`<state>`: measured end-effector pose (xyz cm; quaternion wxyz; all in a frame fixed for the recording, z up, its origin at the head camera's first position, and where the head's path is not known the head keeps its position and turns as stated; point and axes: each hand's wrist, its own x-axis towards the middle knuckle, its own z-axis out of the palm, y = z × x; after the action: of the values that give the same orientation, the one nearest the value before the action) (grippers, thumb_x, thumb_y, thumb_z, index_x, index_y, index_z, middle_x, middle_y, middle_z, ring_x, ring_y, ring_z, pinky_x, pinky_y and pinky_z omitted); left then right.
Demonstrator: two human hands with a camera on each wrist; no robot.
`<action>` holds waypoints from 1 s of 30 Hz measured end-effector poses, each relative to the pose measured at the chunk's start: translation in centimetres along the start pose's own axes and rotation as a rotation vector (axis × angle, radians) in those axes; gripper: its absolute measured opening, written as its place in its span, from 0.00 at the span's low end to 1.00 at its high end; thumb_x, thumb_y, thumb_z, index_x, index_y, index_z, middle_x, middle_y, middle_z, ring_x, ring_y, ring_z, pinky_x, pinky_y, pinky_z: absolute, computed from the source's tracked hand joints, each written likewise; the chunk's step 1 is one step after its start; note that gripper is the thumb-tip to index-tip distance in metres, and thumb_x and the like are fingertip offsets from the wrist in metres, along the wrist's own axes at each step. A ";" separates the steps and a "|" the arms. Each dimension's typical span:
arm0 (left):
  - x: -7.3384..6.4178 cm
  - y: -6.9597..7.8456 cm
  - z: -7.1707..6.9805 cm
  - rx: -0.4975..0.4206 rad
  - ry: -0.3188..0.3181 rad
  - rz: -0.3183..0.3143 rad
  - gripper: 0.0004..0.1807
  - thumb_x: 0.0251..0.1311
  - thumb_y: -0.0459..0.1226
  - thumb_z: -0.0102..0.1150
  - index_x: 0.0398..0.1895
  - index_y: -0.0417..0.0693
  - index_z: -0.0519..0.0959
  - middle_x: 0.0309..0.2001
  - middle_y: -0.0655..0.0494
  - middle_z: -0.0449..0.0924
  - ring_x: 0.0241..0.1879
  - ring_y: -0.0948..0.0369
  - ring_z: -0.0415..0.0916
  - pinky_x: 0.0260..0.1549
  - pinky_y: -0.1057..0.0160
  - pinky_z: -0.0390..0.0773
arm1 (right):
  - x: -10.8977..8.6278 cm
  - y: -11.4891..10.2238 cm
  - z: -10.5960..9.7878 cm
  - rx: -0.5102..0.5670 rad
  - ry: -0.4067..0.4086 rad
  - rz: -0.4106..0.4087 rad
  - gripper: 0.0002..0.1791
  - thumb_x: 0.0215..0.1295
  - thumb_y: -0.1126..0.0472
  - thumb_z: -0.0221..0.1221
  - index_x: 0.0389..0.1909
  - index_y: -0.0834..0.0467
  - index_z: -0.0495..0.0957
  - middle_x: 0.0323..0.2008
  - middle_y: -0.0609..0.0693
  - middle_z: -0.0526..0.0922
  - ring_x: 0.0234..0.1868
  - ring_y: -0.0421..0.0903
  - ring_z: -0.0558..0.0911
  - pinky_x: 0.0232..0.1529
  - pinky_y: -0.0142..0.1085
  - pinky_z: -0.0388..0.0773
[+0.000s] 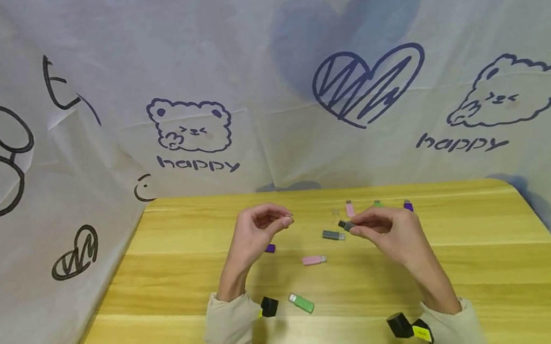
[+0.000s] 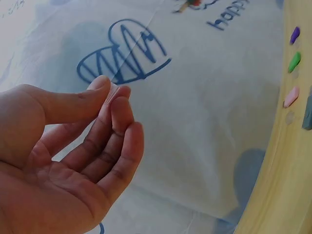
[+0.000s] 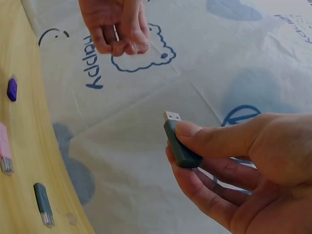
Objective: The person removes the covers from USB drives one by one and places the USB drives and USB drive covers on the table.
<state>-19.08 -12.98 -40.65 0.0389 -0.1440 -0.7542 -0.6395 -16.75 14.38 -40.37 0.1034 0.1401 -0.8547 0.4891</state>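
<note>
My right hand (image 1: 391,233) pinches a dark grey USB stick (image 3: 184,152) between thumb and fingers, its metal plug bare and pointing toward the left hand. Raised over the table at the left, my left hand (image 1: 256,233) pinches a small clear plastic cap (image 2: 113,91) between thumb and fingertip. The two hands are apart. On the wood below lies another grey USB stick (image 1: 333,235) with a clear cap over its plug. A pink USB stick (image 1: 314,260) and a green USB stick (image 1: 302,303) lie nearer. A purple USB stick (image 1: 271,248) is partly covered by the left hand.
Behind the right hand are a pink USB stick (image 1: 349,209), a green one (image 1: 377,204) and a purple one (image 1: 407,205), with a loose clear cap (image 1: 335,211) near them. White printed cloth (image 1: 259,87) walls the table (image 1: 192,286) at the back and sides.
</note>
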 end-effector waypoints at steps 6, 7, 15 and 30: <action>0.2 -0.7 -1.1 -0.007 -0.012 0.013 0.06 0.65 0.28 0.67 0.43 0.34 0.86 0.40 0.44 0.87 0.43 0.42 0.85 0.44 0.60 0.85 | 1.1 1.3 0.5 -0.010 -0.038 0.007 0.15 0.65 0.71 0.67 0.52 0.65 0.86 0.44 0.59 0.88 0.40 0.53 0.88 0.38 0.27 0.83; 0.2 -0.8 -1.1 -0.003 -0.003 0.011 0.06 0.64 0.27 0.67 0.42 0.34 0.86 0.40 0.44 0.87 0.42 0.44 0.85 0.44 0.59 0.85 | 1.4 1.6 0.8 -0.014 -0.047 0.018 0.14 0.66 0.71 0.67 0.52 0.65 0.86 0.44 0.59 0.87 0.41 0.54 0.88 0.38 0.29 0.84; -0.1 -1.1 -1.8 0.025 0.010 -0.010 0.05 0.64 0.28 0.67 0.42 0.36 0.86 0.39 0.45 0.87 0.38 0.55 0.85 0.43 0.56 0.85 | 5.5 3.6 3.3 0.002 -0.100 0.171 0.10 0.69 0.64 0.65 0.48 0.64 0.85 0.44 0.59 0.85 0.43 0.56 0.87 0.39 0.40 0.84; 0.3 -0.8 -2.2 0.009 0.010 -0.009 0.06 0.64 0.27 0.68 0.42 0.34 0.86 0.40 0.42 0.87 0.42 0.42 0.85 0.43 0.58 0.85 | 11.8 7.1 8.8 -0.092 -0.111 0.348 0.11 0.64 0.65 0.70 0.41 0.69 0.86 0.35 0.63 0.88 0.34 0.59 0.88 0.33 0.40 0.85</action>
<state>-19.82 -15.15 -40.97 0.0403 -0.1372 -0.7575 -0.6370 -30.58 8.52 -46.78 -0.0238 0.0118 -0.8919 0.4515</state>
